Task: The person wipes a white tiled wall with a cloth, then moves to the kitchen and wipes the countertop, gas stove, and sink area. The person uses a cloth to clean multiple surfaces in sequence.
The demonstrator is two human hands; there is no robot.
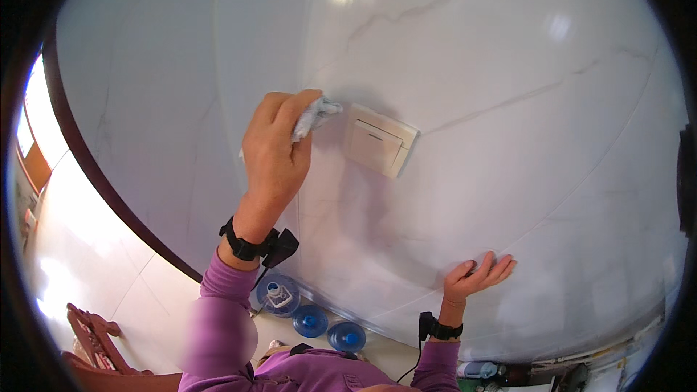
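A crumpled white cloth or tissue [313, 118] is pinched in my left hand [275, 141], its bunched end sticking out past the fingers. Just to the right, a cream-coloured wall light switch [378, 141] is mounted on the glossy marble-look wall [490, 54]. A small gap shows between the cloth and the switch plate. Lower and to the right, my right hand [479, 279] holds nothing, its fingers apart close to the wall; whether it touches the surface I cannot tell. Both wrists carry black straps with small devices.
Several large blue water bottles [310, 321] stand on the floor along the wall's base. A carved reddish wooden chair [98, 340] is at lower left. Dark trim [120, 201] edges the wall on the left. Bottles and other items [479, 370] lie at lower right.
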